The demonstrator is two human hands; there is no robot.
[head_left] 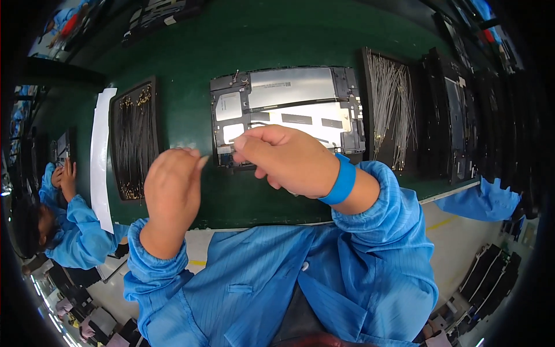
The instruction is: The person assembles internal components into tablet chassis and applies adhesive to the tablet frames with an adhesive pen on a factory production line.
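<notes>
An opened flat electronic device (pixel 292 87), like a tablet housing with silver metal plates in a black frame, lies on the green table in front of me. Over its lower edge reaches my right hand (pixel 289 159), wearing a blue wristband (pixel 342 180). Its thumb and forefinger are pinched near the device's lower left corner; what they hold, if anything, is too small to make out. Left of the device, my left hand (pixel 172 188) is raised with fingers curled and pressed together. Whatever is in it stays hidden. Close beside it lies a dark tray (pixel 153 95) of thin black cables (pixel 134 144).
Right of the device, another dark tray holds thin grey cables (pixel 393 98). Beyond it stand black housings (pixel 457 121). A white strip (pixel 100 156) lies left of the black cables. At far left a co-worker's hands (pixel 68 179) handle a device. More dark parts (pixel 156 20) sit at the back.
</notes>
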